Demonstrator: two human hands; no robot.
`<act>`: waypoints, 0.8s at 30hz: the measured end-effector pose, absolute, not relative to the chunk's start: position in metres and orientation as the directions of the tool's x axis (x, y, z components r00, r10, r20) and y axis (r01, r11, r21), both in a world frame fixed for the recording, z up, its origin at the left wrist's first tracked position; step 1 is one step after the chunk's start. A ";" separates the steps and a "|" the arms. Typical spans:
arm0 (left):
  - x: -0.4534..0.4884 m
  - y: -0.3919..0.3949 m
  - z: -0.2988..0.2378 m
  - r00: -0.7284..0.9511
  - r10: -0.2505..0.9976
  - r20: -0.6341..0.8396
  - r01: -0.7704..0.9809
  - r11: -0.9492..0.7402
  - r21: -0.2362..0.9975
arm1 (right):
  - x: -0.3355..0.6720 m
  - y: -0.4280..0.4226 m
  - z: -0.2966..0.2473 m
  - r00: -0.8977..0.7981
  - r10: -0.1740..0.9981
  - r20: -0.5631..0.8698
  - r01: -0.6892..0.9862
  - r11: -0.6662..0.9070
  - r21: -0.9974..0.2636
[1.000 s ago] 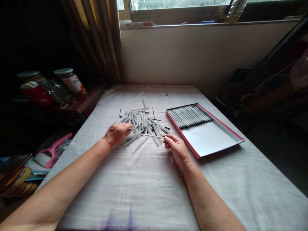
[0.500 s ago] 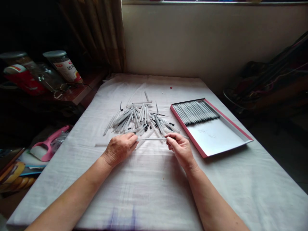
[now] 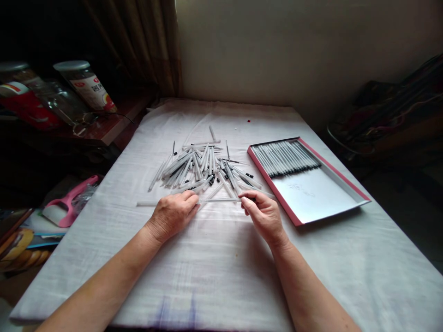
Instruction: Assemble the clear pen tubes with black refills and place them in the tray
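Note:
A slim, translucent grey pen (image 3: 221, 200) stretches level between my hands, just in front of the pile. My left hand (image 3: 175, 213) is closed at its left end, the fingertips hiding that tip. With thumb and fingers, my right hand (image 3: 259, 213) pinches the other end, where something dark shows. A clear pen tube (image 3: 146, 204) pokes out left of my left hand; whether that hand touches it I cannot tell. Beyond lies a loose pile of clear pen barrels (image 3: 180, 169), thin dark refills and small black caps (image 3: 249, 175).
To the right, a shallow red-edged box (image 3: 294, 216) holds a row of pens (image 3: 285, 158) at its far end. Jars (image 3: 88, 87) stand on a dark ledge at the left. A pink-handled tool (image 3: 71, 203) lies beside the table. Behind is a wall (image 3: 263, 55).
My view has tilted and shifted slightly. The hands keep nearly the same pose, and the stretch between them now looks thicker and greyer.

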State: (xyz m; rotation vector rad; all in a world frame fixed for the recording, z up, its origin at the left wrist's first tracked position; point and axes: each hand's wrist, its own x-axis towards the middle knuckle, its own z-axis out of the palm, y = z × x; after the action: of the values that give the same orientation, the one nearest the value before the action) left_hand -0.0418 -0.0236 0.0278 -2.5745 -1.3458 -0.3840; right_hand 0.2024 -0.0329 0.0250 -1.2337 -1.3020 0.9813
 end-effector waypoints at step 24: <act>-0.040 -0.041 0.017 0.143 0.972 0.185 0.593 -0.234 0.770 | 0.206 -0.031 0.023 -0.138 0.990 -0.032 0.209 -0.003 -0.978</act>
State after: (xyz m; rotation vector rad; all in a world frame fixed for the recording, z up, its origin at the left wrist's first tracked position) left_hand -0.0396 -0.0407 0.0168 -2.7084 -2.1332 -1.3315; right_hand 0.2064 -0.0311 0.0233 -1.3068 -1.4620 1.2204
